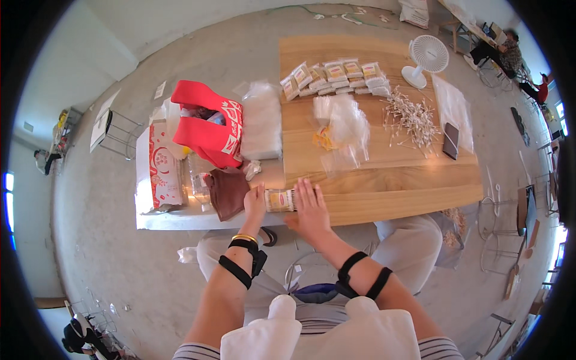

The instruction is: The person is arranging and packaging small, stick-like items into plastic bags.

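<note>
Near the table's front edge, a small clear pack of cotton swabs (280, 200) with a yellowish label lies level between my two hands. My left hand (255, 204) is closed on the pack's left end. At its right end rests my right hand (310, 207), fingers laid over the pack and thumb tucked underneath, hidden from sight. Beyond them are thin clear plastic bags (348, 129) with some yellow labels (324, 139). Loose cotton swabs (414, 117) form a heap to the right. Filled swab packs (336, 73) are stacked in rows at the back.
A white fan (428, 55) stands at the back right; a dark phone (450, 141) lies below it. To the left are a red bag (207, 123), a printed carton (164, 165), a brown pouch (227, 193) and stacked clear bags (262, 129). Other people sit far off.
</note>
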`<state>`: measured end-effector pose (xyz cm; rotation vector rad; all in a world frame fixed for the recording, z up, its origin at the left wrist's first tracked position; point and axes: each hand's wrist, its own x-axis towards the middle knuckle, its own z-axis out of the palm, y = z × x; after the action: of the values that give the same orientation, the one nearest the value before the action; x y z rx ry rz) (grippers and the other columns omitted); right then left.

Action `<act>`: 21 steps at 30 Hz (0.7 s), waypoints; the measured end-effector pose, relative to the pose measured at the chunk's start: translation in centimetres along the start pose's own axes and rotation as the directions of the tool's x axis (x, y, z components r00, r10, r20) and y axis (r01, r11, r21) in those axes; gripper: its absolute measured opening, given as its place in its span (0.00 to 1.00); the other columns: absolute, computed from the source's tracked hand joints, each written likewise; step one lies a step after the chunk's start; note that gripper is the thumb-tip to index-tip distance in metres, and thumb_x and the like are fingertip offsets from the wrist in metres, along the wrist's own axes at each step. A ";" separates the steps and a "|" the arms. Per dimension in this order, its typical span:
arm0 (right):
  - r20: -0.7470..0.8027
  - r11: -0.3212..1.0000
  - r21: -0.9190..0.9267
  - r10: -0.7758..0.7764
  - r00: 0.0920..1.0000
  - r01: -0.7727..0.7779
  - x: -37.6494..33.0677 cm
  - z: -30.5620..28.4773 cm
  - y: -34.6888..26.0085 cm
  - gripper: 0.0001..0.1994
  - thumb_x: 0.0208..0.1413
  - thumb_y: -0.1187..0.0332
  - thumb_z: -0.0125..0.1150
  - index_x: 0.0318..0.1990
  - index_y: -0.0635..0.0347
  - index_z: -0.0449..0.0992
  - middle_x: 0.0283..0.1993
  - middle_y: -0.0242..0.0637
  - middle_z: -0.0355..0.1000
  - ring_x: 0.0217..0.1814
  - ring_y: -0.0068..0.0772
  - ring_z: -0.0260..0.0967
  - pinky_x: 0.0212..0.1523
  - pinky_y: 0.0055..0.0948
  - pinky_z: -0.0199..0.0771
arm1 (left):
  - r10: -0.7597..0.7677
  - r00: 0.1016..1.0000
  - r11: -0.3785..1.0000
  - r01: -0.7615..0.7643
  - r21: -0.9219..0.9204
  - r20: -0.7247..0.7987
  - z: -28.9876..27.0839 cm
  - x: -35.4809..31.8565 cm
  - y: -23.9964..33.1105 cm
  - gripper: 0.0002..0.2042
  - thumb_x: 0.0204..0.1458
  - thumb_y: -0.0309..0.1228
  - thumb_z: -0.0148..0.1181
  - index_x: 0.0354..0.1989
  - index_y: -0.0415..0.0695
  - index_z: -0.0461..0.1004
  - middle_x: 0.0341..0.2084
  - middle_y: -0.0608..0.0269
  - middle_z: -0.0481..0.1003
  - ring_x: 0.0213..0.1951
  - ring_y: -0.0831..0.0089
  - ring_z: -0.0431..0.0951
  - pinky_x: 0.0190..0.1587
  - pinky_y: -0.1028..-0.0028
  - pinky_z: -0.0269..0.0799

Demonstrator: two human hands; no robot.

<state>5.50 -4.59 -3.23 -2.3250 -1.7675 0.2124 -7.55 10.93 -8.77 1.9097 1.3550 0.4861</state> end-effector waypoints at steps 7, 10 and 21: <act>-0.046 0.996 0.058 -0.067 0.997 0.069 -0.2 -1.0 1.2 0.47 0.57 0.42 0.58 0.73 0.69 0.49 0.79 0.48 0.45 0.82 0.43 0.36 0.79 0.48 0.32 | 0.028 0.999 0.995 -0.024 0.100 -0.045 0.0 -0.4 2.4 0.26 0.67 0.48 0.43 0.33 0.35 0.77 0.29 0.37 0.77 0.38 0.40 0.78 0.41 0.51 0.70; 0.000 0.989 0.023 -0.148 0.989 0.148 -1.8 -2.2 3.9 0.42 0.57 0.48 0.61 0.72 0.65 0.55 0.77 0.45 0.50 0.80 0.43 0.44 0.78 0.49 0.39 | -0.098 0.995 0.991 0.099 0.089 -0.017 -0.9 -1.0 3.7 0.24 0.67 0.48 0.40 0.41 0.38 0.75 0.39 0.37 0.77 0.45 0.41 0.77 0.46 0.49 0.69; -0.394 0.915 0.079 0.394 0.830 -0.396 -4.5 -7.5 24.2 0.18 0.55 0.65 0.61 0.53 0.59 0.72 0.59 0.46 0.66 0.63 0.54 0.61 0.64 0.49 0.61 | 0.356 0.915 0.931 -0.364 -0.011 -0.188 -2.2 -5.0 6.1 0.12 0.65 0.33 0.50 0.50 0.37 0.67 0.46 0.50 0.69 0.49 0.53 0.71 0.53 0.60 0.66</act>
<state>28.62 -15.77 -2.20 -2.4894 -1.0846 -0.2036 -6.99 5.97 -2.30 2.1269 1.0884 0.8872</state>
